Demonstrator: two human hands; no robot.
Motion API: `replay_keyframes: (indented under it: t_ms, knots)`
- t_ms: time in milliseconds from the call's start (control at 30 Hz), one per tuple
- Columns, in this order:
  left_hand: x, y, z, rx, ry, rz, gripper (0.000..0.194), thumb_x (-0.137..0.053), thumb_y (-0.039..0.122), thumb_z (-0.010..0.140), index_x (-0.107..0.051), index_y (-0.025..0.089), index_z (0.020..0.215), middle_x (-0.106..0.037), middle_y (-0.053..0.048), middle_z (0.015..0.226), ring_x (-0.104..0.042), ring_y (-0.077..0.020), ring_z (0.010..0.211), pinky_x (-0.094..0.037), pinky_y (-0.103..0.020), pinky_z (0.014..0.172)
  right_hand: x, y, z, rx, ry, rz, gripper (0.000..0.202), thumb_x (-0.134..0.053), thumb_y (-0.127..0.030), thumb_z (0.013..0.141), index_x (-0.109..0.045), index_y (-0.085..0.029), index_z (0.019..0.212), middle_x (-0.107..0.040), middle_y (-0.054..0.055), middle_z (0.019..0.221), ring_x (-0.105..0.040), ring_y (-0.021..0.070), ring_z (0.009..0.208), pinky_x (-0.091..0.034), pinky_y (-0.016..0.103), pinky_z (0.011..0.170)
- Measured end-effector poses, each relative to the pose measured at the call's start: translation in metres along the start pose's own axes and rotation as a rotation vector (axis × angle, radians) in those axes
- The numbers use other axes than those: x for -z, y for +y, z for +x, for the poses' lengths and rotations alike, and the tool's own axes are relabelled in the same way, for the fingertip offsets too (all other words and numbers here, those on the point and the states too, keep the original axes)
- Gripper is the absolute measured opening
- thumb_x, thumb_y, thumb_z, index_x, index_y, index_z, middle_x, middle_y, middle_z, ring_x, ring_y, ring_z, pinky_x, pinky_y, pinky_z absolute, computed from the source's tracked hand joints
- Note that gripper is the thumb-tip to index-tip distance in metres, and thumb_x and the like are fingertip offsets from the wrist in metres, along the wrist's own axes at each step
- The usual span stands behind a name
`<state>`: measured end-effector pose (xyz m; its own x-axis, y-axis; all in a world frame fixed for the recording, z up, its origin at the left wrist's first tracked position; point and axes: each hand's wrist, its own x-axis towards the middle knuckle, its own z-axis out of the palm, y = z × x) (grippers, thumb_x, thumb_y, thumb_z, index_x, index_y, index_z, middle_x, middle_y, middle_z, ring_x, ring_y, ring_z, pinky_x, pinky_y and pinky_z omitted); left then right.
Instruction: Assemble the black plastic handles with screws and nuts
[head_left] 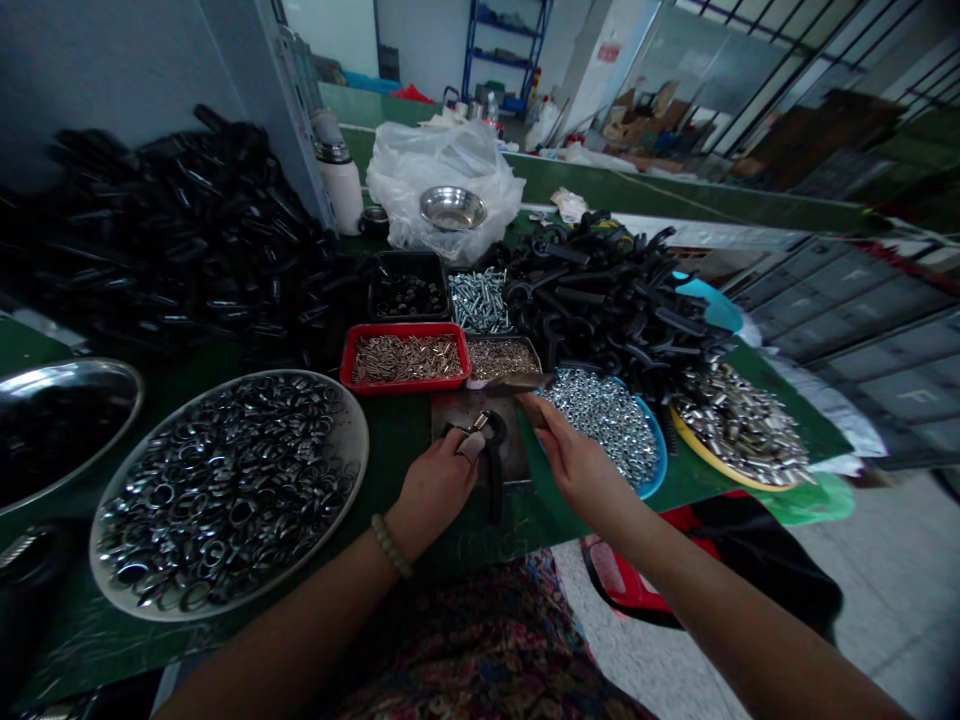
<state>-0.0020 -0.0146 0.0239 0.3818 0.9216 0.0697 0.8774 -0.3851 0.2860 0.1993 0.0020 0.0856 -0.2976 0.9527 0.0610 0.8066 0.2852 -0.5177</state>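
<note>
In front of me a black plastic part (495, 478) with a ring-shaped head and a straight handle lies on a flat metal plate (448, 408). My left hand (441, 482) is closed on the head of this part, where a small shiny metal piece (481, 421) stands between the fingertips. My right hand (571, 455) is wrapped round a hammer (517, 383), its grey head raised just above and behind the plate. The hammer's handle is mostly hidden in the fingers.
Behind the plate stand a red tray (405, 328) of pins and a bin of screws (480, 300). A large pan of metal rings (356, 455) is at left, a blue bowl of nuts (607, 430) at right. Black parts (600, 290) are heaped behind; a yellow bowl (720, 468) stands further right.
</note>
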Motion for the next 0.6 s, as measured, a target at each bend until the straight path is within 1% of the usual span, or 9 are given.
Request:
replay_keyframes:
  t_ms: [67,167,200,300,400,467,500,567,600]
  knots:
    - [0.000,-0.001,0.000,0.005,0.000,0.007,0.028,-0.040,0.028,0.095,-0.056,0.023,0.118,-0.057,-0.007,0.105,-0.059,-0.0190,0.085,-0.050,-0.031,0.075,-0.001,-0.001,0.000,-0.028,0.008,-0.032,0.045,-0.033,-0.025,0.098,-0.037,-0.024,0.143,-0.065,0.009,0.124,-0.067,0.0242,0.104,-0.054,0.038,0.086]
    - [0.001,-0.002,-0.001,0.015,0.003,0.022,0.029,-0.041,0.028,0.094,-0.055,0.022,0.119,-0.057,-0.007,0.103,-0.059,-0.0202,0.085,-0.050,-0.032,0.074,-0.002,-0.002,-0.001,-0.064,-0.138,-0.086,0.043,-0.033,-0.026,0.098,-0.042,-0.020,0.139,-0.070,0.011,0.113,-0.071,0.0250,0.089,-0.056,0.037,0.077]
    - [0.001,-0.002,-0.001,0.012,0.004,0.022,0.029,-0.041,0.028,0.094,-0.055,0.023,0.119,-0.057,-0.007,0.103,-0.059,-0.0200,0.085,-0.050,-0.031,0.074,-0.002,-0.002,-0.001,-0.055,-0.130,-0.079,0.044,-0.033,-0.026,0.098,-0.041,-0.020,0.140,-0.069,0.011,0.116,-0.071,0.0248,0.092,-0.056,0.036,0.078]
    - [-0.001,0.000,-0.001,-0.001,0.022,0.006,0.030,-0.042,0.028,0.094,-0.052,0.023,0.122,-0.057,-0.006,0.106,-0.059,-0.0192,0.087,-0.049,-0.030,0.076,0.000,-0.003,-0.001,-0.027,0.008,-0.023,0.046,-0.032,-0.028,0.098,-0.034,-0.023,0.144,-0.060,0.010,0.132,-0.064,0.0235,0.110,-0.053,0.035,0.088]
    - [-0.002,0.001,-0.003,0.018,0.013,-0.019,0.031,-0.043,0.027,0.094,-0.051,0.025,0.123,-0.057,-0.006,0.108,-0.060,-0.0190,0.090,-0.049,-0.030,0.079,0.002,-0.004,-0.003,-0.065,-0.099,-0.037,0.043,-0.033,-0.027,0.098,-0.040,-0.020,0.140,-0.067,0.011,0.119,-0.069,0.0251,0.098,-0.054,0.037,0.083]
    - [0.005,-0.003,-0.005,0.038,0.000,-0.075,0.033,-0.045,0.030,0.093,-0.049,0.023,0.125,-0.058,-0.007,0.108,-0.060,-0.0193,0.090,-0.049,-0.031,0.080,0.003,-0.005,-0.007,-0.051,-0.147,-0.028,0.043,-0.033,-0.027,0.098,-0.041,-0.020,0.139,-0.068,0.011,0.117,-0.069,0.0254,0.097,-0.054,0.038,0.082]
    - [0.011,-0.006,-0.003,0.052,0.017,-0.118,0.037,-0.047,0.034,0.093,-0.047,0.021,0.127,-0.058,-0.008,0.108,-0.061,-0.0197,0.090,-0.049,-0.031,0.081,0.003,-0.006,-0.011,-0.032,-0.102,-0.005,0.044,-0.033,-0.027,0.098,-0.039,-0.021,0.141,-0.066,0.011,0.121,-0.068,0.0249,0.102,-0.053,0.038,0.085]
    - [0.030,-0.016,0.008,0.088,0.123,-0.199,0.044,-0.047,0.039,0.093,-0.043,0.018,0.131,-0.060,-0.009,0.107,-0.061,-0.0203,0.091,-0.048,-0.032,0.083,0.003,-0.009,-0.019,0.008,0.015,0.042,0.045,-0.032,-0.027,0.098,-0.035,-0.022,0.143,-0.062,0.010,0.128,-0.063,0.0233,0.111,-0.051,0.037,0.090]
    - [0.040,-0.021,0.019,0.104,0.196,-0.214,0.043,-0.045,0.039,0.094,-0.043,0.017,0.131,-0.062,-0.009,0.106,-0.060,-0.0206,0.093,-0.047,-0.032,0.085,0.002,-0.010,-0.023,0.010,0.025,0.040,0.046,-0.033,-0.026,0.097,-0.035,-0.021,0.143,-0.063,0.011,0.125,-0.065,0.0234,0.109,-0.052,0.037,0.088]
